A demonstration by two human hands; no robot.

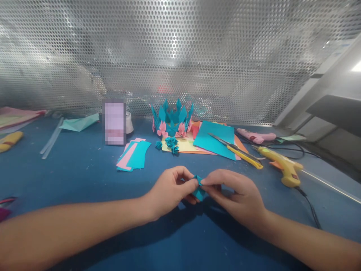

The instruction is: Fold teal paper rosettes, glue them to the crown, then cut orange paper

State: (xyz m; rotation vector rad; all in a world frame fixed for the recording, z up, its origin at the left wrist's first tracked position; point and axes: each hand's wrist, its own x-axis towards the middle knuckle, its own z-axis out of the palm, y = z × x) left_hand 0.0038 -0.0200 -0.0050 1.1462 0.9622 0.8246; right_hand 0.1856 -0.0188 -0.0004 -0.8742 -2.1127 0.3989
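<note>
A small folded piece of blue paper (199, 193) is held between both hands, just above the blue tabletop. My left hand (173, 188) pinches its left side between thumb and fingers. My right hand (237, 190) grips the upper right part with thumb and forefinger. Parts of the folds are hidden behind the fingertips. Beyond the hands lie several small blue paper flowers (171, 142). Behind them stands a blue paper crown (172, 117) with pink paper flowers on its front.
Paper strips (138, 155) lie left of centre, near a blurred upright phone-like panel (115, 122) and a white spool (129, 123). At right are coloured sheets (201, 141), a yellow-handled cutter (245, 155), a yellow glue gun (287, 167) with a cord, and a pink glue gun (258, 136). A perforated metal wall (175, 49) closes the back.
</note>
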